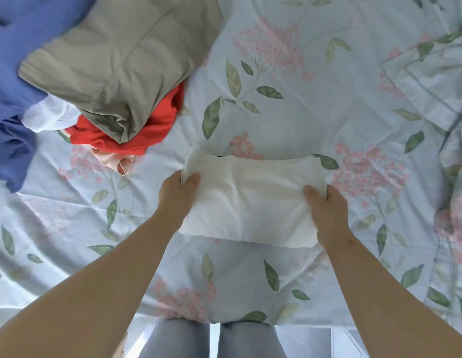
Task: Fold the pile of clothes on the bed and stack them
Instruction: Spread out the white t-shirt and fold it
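We see the bed in soft, even daylight, bright and a little washed out, with no hard glare. A faint shadow lies along the near edge of the cloth, and deeper ones sit in the folds of the pile. Wide-angle distortion bows the edges and stretches the forearms. The frame is mildly soft, and the upper left is smeared.

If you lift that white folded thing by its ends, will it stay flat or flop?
Probably flop: the white folded garment wrinkles softly between the left hand and right hand pinching it. It looks thin, so likely light.
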Tool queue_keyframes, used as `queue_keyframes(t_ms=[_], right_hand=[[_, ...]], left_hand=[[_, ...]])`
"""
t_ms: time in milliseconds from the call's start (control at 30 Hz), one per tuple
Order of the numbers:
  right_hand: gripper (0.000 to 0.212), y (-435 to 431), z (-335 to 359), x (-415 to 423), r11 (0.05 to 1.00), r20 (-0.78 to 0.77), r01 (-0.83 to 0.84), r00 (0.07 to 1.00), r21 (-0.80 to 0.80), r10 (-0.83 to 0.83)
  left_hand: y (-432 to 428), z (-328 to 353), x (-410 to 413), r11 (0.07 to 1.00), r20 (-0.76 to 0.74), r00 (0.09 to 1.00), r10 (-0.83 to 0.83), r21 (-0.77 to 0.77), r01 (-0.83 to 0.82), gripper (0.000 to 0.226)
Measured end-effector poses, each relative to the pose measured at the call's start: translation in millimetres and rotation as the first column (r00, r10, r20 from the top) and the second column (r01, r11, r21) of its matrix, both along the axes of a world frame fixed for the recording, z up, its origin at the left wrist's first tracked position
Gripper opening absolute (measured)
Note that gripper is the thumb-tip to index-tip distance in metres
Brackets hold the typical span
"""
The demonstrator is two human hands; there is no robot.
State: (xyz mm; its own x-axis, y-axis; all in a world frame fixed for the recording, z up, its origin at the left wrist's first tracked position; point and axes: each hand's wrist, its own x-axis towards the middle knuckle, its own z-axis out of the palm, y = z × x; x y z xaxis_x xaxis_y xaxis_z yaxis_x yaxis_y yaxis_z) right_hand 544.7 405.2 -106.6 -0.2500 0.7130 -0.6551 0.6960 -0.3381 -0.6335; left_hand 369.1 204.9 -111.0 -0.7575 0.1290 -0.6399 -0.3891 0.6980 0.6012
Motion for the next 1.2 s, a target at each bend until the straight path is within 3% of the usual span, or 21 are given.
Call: queue_keyframes(t_ms=[133, 200, 233, 300, 367, 433, 533, 700, 733, 767, 833, 900, 1000, 1067, 1200], right_hand=[[0.025, -5.2, -4.8, 4.1, 0.996, 0.174, -0.081, 0.982, 0.026, 0.076], [0.033, -8.0, -4.7, 3.7, 0.95, 0.323, -0.19, 0.941, 0.247, 0.104], [0.037, -12.5, -2.2, 2.1, 0.867, 0.363, -0.292, 0.921, 0.404, 0.141], [0.041, -27.9, -1.4, -3.8, 0.613, 0.409, -0.525, 0.849, 0.59, 0.334], [0.046, -42.9, -12.6, -9.4, 0.45, 0.497, -0.734, 0.677, 0.509, 0.542], [0.053, -44.7, -32.5, -13.6, 0.405, 0.559, -0.857, 0.515, 0.318, 0.65], [0.062, -32.0, -63.6, -11.1, 0.398, 0.595, -0.872, 0.486, 0.284, 0.64], [0.061, -31.3, -74.2, -10.4, 0.415, 0.514, -0.805, 0.591, 0.423, 0.622], [0.063, -31.0, -74.4, -8.1, 0.435, 0.498, -0.781, 0.622, 0.447, 0.604], [0.065, -30.0, -72.9, -5.1, 0.497, 0.478, -0.737, 0.676, 0.459, 0.561], [0.072, -29.5, -66.4, 2.4, 0.694, 0.442, -0.571, 0.809, 0.439, 0.386], [0.074, -34.6, -57.3, 9.1, 0.817, 0.412, -0.418, 0.877, 0.398, 0.248], [0.067, -39.3, -45.8, 9.7, 0.961, 0.201, -0.165, 0.972, 0.22, 0.121], [0.057, -31.0, -40.9, 6.3, 0.998, 0.097, -0.039, 0.995, 0.056, 0.033], [0.042, 2.8, -17.5, 13.3, 0.983, 0.046, -0.151, 0.988, 0.102, 0.147]], left_hand=[[4.2, -2.3, -2.8, 0.961, -0.095, 0.98, -0.176, -0.23, 0.15, 0.031], [9.4, -0.9, 5.7, 0.897, -0.282, 0.902, -0.328, -0.391, 0.205, 0.033], [12.7, 0.8, 12.7, 0.872, -0.401, 0.815, -0.419, -0.428, 0.238, 0.043], [18.3, -1.6, 30.3, 0.742, -0.525, 0.525, -0.67, -0.493, 0.454, 0.053], [19.5, -15.4, 43.3, 0.511, -0.444, 0.278, -0.852, -0.588, 0.626, 0.055], [21.0, -33.7, 40.4, 0.37, -0.282, 0.242, -0.928, -0.635, 0.678, 0.06], [19.5, -61.1, 28.4, 0.355, -0.236, 0.265, -0.935, -0.661, 0.661, 0.061], [16.3, -73.7, 23.0, 0.502, -0.447, 0.268, -0.853, -0.57, 0.65, 0.062], [14.1, -72.6, 24.0, 0.572, -0.474, 0.337, -0.814, -0.548, 0.611, 0.063], [12.4, -70.0, 24.9, 0.671, -0.484, 0.465, -0.741, -0.516, 0.533, 0.066], [9.4, -61.5, 27.2, 0.849, -0.433, 0.761, -0.483, -0.445, 0.286, 0.076], [8.2, -54.1, 34.0, 0.908, -0.332, 0.9, -0.282, -0.394, 0.139, 0.081], [12.8, -44.2, 36.2, 0.975, -0.136, 0.99, -0.042, -0.222, 0.011, 0.078], [17.8, -36.5, 29.6, 0.984, 0.004, 0.998, 0.061, -0.166, -0.059, 0.072], [33.4, -12.3, 27.9, 0.997, -0.006, 1.0, 0.023, -0.072, -0.023, 0.043]])
